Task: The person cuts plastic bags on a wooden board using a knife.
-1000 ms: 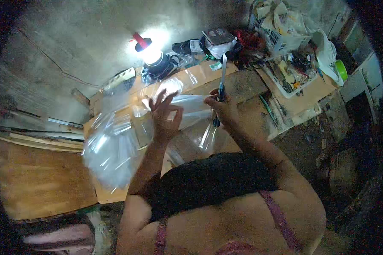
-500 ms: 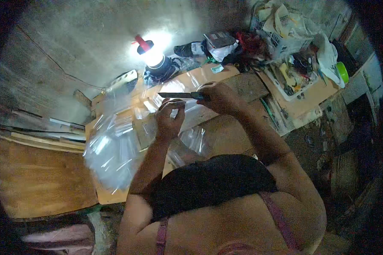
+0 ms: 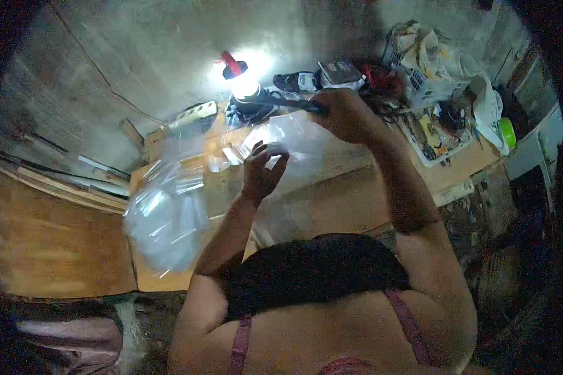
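Observation:
My right hand [image 3: 347, 115] is closed around the handle of a knife [image 3: 303, 104], its dark blade pointing left toward the lamp, above the table. Lower and to the left, my left hand [image 3: 264, 169] has its fingers curled toward the thumb. Something small and pale shows at its fingertips, too blurred to name. Just beyond that hand lie clear plastic sheets [image 3: 297, 128], shining in the lamplight. A large heap of clear plastic pieces [image 3: 166, 215] covers the table's left side.
A lit lamp with a red handle [image 3: 244, 84] stands at the back by the wall. Dark bags [image 3: 291, 82] lie beside it. To the right are a white tray of small items [image 3: 441, 156], a full basket [image 3: 435, 84] and a green round object [image 3: 507, 132]. Wooden boards [image 3: 62, 190] sit left.
The knife has lifted up and away from my left hand, toward the lamp. My left hand stays low with fingers curled. The whole view has shifted slightly.

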`<state>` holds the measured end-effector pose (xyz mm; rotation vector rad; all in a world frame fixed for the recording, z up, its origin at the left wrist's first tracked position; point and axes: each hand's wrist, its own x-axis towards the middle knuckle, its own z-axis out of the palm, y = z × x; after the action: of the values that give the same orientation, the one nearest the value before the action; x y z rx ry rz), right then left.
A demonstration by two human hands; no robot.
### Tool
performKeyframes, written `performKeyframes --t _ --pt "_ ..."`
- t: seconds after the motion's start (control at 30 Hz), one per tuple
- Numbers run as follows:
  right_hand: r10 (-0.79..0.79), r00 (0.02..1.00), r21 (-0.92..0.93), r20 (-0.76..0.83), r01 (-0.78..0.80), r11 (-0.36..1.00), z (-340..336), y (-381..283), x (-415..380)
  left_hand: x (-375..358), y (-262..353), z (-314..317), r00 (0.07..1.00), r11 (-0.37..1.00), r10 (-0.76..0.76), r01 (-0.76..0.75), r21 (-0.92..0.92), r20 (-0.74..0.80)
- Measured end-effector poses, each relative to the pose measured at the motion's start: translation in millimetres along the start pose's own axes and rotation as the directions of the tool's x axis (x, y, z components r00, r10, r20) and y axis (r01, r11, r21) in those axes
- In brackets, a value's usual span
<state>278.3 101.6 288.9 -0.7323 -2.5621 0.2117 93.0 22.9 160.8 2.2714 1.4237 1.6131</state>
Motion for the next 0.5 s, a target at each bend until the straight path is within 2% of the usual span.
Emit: performKeyframes --t 0.03,0.1,0.13,0.17,0.2,0.23,0.27,0.3,0.33,0.37,0.4,0.43,0.47,0.5 --pt "-0.024 1.0 -0.009 -0.016 0.024 1.0 -3.8 2.7 2.6 1.1 0.0 0.3 1.0 1.0 0.004 -0.004 0.0 -0.006" --pt "-0.03 0.999 -0.032 -0.027 0.029 0.999 -10.9 8.5 5.4 0.6 0.7 0.0 0.987 0.979 -0.161 0.156 -0.129 -0.028" --pt "0.047 0.999 -0.008 -0.003 -0.047 0.999 -16.9 10.2 7.0 0.9 0.3 -3.1 0.987 0.98 -0.159 0.154 -0.129 -0.035" --pt "0.124 0.992 0.015 0.023 -0.125 0.992 -20.8 11.8 6.8 0.8 -0.4 -8.4 0.971 0.97 -0.234 0.237 -0.062 0.05" --pt "0.174 0.982 0.077 -0.066 -0.169 0.983 -19.3 14.3 2.5 1.0 -0.1 -13.0 0.942 0.95 -0.31 0.311 0.012 0.131" --pt "0.172 0.983 0.074 -0.066 -0.167 0.983 -17.0 24.4 -0.1 0.7 1.2 -15.7 0.942 0.95 -0.31 0.311 0.01 0.128" --pt "0.066 0.99 0.067 -0.124 -0.058 0.996 -14.2 38.7 -1.8 0.2 2.9 -17.3 0.894 0.879 -0.413 0.442 -0.182 0.176" --pt "-0.039 0.983 0.054 -0.18 0.049 0.997 -14.5 42.5 -2.1 -1.4 3.2 -18.2 0.832 0.751 -0.497 0.555 -0.357 0.246" --pt "0.158 0.987 -0.005 -0.04 -0.158 0.987 -19.2 44.5 -4.0 -2.5 1.8 -18.5 0.829 0.747 -0.5 0.559 -0.36 0.25" --pt "0.165 0.986 -0.004 -0.033 -0.165 0.986 -17.0 47.9 -6.5 -2.7 -0.3 -17.9 0.768 0.722 -0.572 0.638 -0.269 0.286" --pt "0.225 0.972 0.105 -0.069 -0.217 0.971 -11.8 52.9 -10.7 -4.2 -2.4 -16.9 0.699 0.685 -0.642 0.708 -0.173 0.316" --pt "0.289 0.952 0.216 -0.098 -0.263 0.94 -5.3 59.8 -15.7 -6.7 -4.5 -15.5 0.691 0.678 -0.645 0.715 -0.173 0.326" --pt "0.299 0.95 0.217 -0.089 -0.274 0.937 5.3 74.4 -21.1 -8.9 -6.9 -13.5 0.695 0.681 -0.65 0.712 -0.17 0.308" --pt "0.354 0.935 0.349 -0.031 -0.322 0.88 20.0 95.0 -27.4 -10.4 -9.1 -11.4 0.7 0.686 -0.653 0.709 -0.166 0.289"
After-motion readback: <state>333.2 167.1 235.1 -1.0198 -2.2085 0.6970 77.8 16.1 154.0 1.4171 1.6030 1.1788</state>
